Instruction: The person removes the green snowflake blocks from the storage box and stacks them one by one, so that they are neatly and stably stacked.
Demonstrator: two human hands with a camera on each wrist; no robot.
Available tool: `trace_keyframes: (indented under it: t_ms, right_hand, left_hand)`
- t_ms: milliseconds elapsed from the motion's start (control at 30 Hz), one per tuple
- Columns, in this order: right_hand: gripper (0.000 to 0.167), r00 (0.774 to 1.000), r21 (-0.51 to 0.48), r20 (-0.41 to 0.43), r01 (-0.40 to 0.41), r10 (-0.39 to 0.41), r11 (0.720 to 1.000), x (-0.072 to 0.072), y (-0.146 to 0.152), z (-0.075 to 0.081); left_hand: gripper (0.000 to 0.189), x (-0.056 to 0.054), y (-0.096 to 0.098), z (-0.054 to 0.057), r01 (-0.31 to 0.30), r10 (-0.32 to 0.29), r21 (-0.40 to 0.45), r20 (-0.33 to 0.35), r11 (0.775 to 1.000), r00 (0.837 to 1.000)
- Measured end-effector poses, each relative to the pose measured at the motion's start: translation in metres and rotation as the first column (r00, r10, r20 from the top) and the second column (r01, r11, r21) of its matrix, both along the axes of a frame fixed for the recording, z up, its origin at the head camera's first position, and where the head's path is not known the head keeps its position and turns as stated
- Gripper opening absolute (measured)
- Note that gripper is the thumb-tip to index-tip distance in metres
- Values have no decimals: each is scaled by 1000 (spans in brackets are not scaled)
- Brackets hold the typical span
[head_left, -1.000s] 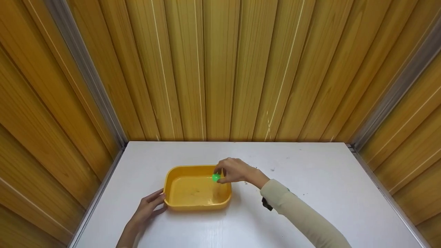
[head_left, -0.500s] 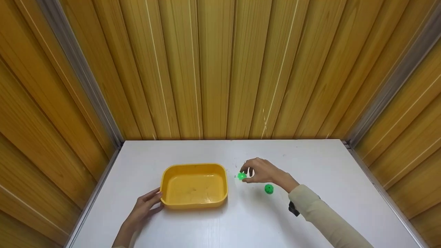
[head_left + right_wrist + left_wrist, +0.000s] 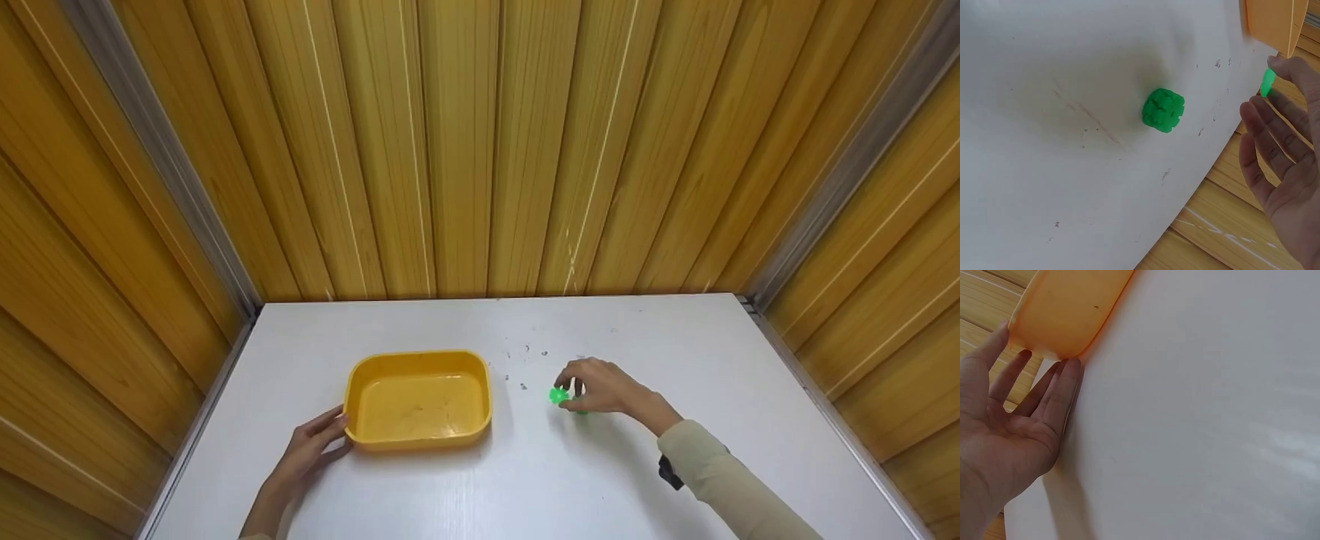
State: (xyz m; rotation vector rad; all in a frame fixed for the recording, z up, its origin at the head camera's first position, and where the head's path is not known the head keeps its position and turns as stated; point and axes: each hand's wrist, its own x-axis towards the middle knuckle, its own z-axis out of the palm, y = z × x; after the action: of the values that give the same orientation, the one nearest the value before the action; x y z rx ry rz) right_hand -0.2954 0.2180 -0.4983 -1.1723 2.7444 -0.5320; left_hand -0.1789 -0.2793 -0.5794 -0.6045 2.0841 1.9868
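My right hand [image 3: 604, 386] pinches a bright green notched plastic disc [image 3: 557, 395] between thumb and fingertips, above the table. In the right wrist view, this disc [image 3: 1267, 83] shows nearly edge-on. A darker green stack of notched discs [image 3: 1163, 110] stands on the table; in the head view the right hand mostly hides it. To the left lies a yellow rectangular tray [image 3: 418, 445]. My left hand [image 3: 306, 450] touches the tray's left end. The left wrist view shows nearly straight fingers [image 3: 1064, 391] against its outer wall, thumb at the rim.
A white table [image 3: 450, 495] carries all of this, with small dark marks [image 3: 525, 367] right of the tray. Wood-patterned panels [image 3: 465, 150] stand behind and at both sides, with grey metal strips [image 3: 172, 142] in the corners.
My right hand has moved rightward from over the tray to beside the green stack, still pinching the bright green disc. The left hand stays at the tray; the head view has shifted slightly.
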Motion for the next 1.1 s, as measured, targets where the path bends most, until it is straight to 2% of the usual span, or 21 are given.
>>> trace_keyframes:
  t_ms: [100, 333, 667, 800, 900, 1100]
  right_hand:
    - [25, 1000, 6, -1, 5, -5, 1000, 0, 5, -3]
    - [26, 999, -2, 0, 42, -42, 999, -3, 17, -10]
    - [28, 992, 6, 12, 122, -122, 992, -4, 32, -19]
    - [27, 989, 0, 14, 149, -149, 989, -6, 36, -23]
    - [26, 988, -6, 22, 154, -154, 988, -6, 38, -27]
    - [25, 989, -20, 19, 149, -148, 989, -6, 40, -35]
  left_hand:
    - [64, 0, 0, 0, 3, -3, 4, -14, 1000, 1000]
    - [68, -2, 0, 0, -2, 2, -8, 0, 1000, 1000]
    - [68, 1, 0, -2, 19, -19, 10, -38, 1000, 999]
    - [66, 2, 0, -1, 48, -46, 35, -58, 998, 997]
    - [63, 3, 0, 0, 69, -64, 61, -71, 996, 995]
    - [62, 3, 2, 2, 61, -56, 71, -63, 996, 996]
